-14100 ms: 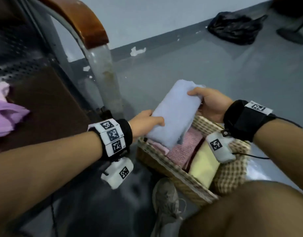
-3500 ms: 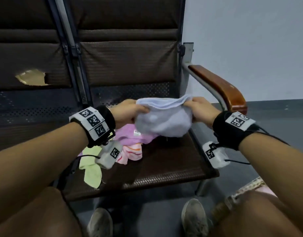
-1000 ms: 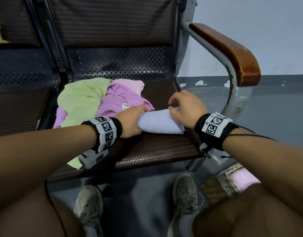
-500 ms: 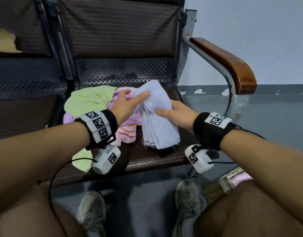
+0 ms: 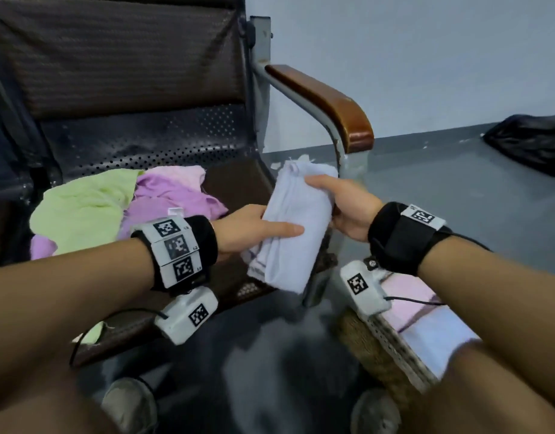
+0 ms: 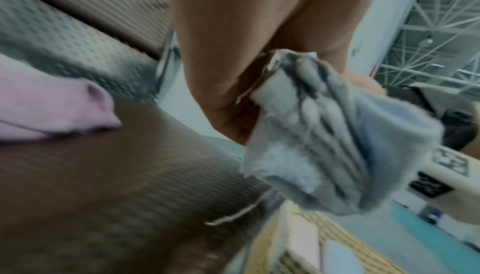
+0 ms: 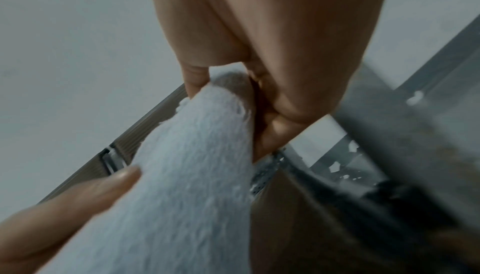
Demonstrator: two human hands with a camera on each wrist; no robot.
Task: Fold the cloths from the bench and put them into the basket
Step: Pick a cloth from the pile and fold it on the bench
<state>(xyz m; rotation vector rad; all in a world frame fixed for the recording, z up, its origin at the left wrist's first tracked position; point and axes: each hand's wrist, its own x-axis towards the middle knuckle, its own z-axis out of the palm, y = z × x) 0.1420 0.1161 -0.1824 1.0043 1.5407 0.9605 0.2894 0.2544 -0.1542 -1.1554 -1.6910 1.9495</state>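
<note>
A folded pale blue cloth (image 5: pixel 296 227) hangs in the air above the bench seat's right front corner, held between both hands. My left hand (image 5: pixel 254 228) grips its left side, thumb laid across the top and fingers underneath. My right hand (image 5: pixel 342 205) grips the far right edge. The left wrist view shows the cloth (image 6: pixel 337 155) from its layered end; the right wrist view shows its cloth (image 7: pixel 182 186) fuzzy face. The woven basket (image 5: pixel 373 346) stands on the floor at lower right with folded pink and pale blue cloths (image 5: pixel 426 321) inside. Green (image 5: pixel 85 205) and purple cloths (image 5: pixel 173 195) lie crumpled on the seat.
The bench (image 5: pixel 238 180) has a perforated metal seat and back, with a wooden armrest (image 5: pixel 326 101) on a steel post just beyond the held cloth. A black bag (image 5: pixel 533 148) lies on the grey floor at far right. My knees and shoes fill the bottom.
Both hands have lifted the folded pale blue cloth off the seat and carried it rightward toward the armrest; the left hand now grips it with the thumb on top. The basket shows more.
</note>
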